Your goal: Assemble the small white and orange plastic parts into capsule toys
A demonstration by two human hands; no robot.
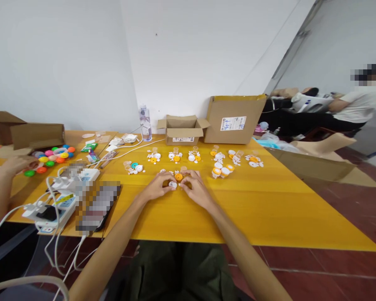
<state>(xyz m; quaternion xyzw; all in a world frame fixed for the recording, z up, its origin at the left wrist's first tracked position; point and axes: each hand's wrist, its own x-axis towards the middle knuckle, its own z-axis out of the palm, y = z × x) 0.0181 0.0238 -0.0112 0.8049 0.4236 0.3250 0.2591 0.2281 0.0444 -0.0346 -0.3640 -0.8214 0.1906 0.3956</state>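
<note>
Small plastic parts, a white disc (173, 184) and an orange cap (178, 177), sit between the two hands at the middle of the yellow desk (269, 217). Far to the left of the hands, another person's hand (14, 164) rests near a heap of coloured balls (52, 156) and a brown box (37, 134). Nearer, a white power strip (54, 207) with plugs and cables lies beside a blurred dark tablet. The left hand (157, 186) pinches the white disc with curled fingertips; the right hand (196, 187) closes its fingertips on the orange cap just beside it, and the two hands almost touch. Beyond the hands, small groups of white and orange pieces (221, 165) run in a row. Behind those stand a water bottle (145, 122), a small open carton (182, 129) and a larger carton (233, 119). Far right, a seated person (357, 106) is in the background.
</note>
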